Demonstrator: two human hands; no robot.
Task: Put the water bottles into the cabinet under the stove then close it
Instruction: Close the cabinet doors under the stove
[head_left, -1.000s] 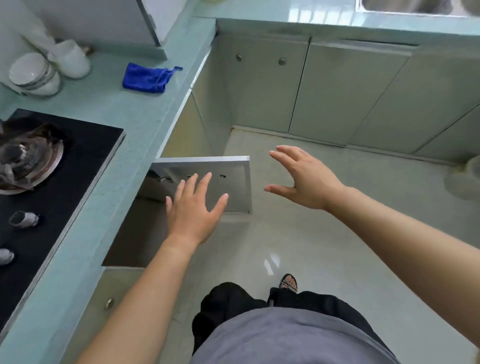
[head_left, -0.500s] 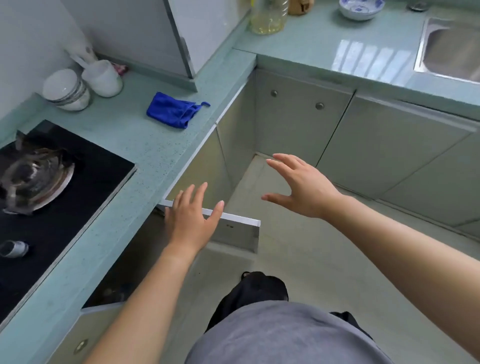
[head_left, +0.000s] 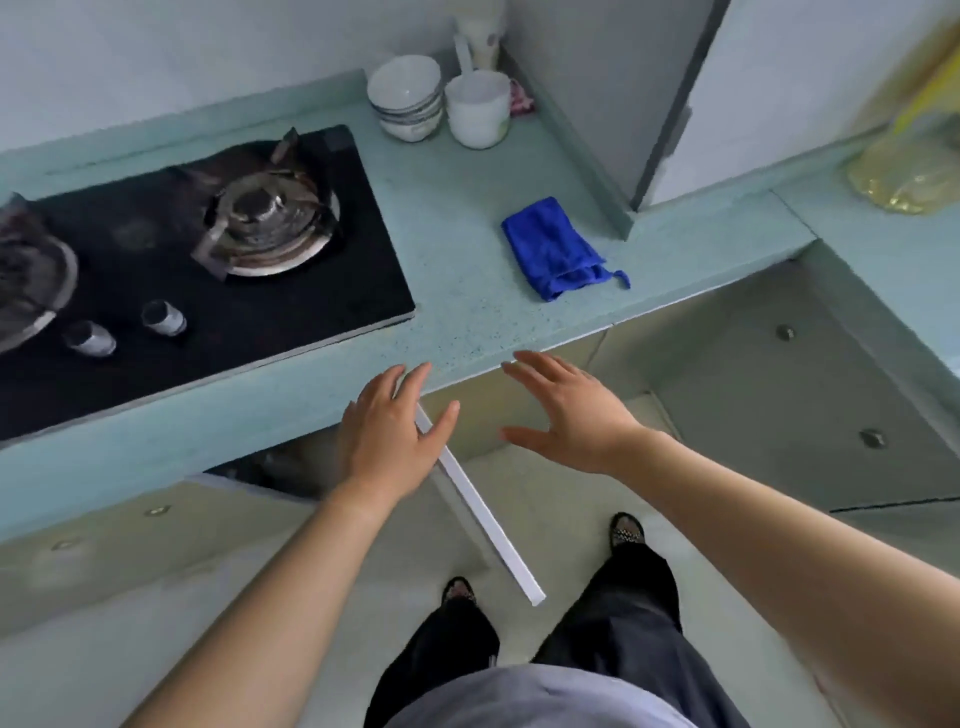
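Looking at where you've got things: your left hand (head_left: 395, 436) lies flat over the top edge of the cabinet door (head_left: 483, 514), fingers straight, thumb out on the far side of that white strip, nothing curled round it. I can't tell for sure whether the palm actually touches the edge or just hovers above it. It makes sense as a spot though. The door stands swung out toward your feet, hinged up under the counter (head_left: 467, 312), and the top edge is the easiest part to steer from above.

Your right hand (head_left: 571, 415) is spread open on the door's outer-face side, apart from the left and holding nothing. My guess is it's there to push the panel shut.

Both hands are empty and no water bottles show anywhere. They may already be in the cabinet (head_left: 270, 465) under the stove (head_left: 234, 291), but that dark gap is too murky to confirm. So I'd judge you're on the closing step. Push flat-palmed and keep your fingers off the hinge side. The blue cloth (head_left: 556, 249) sits on the counter, out of the way.
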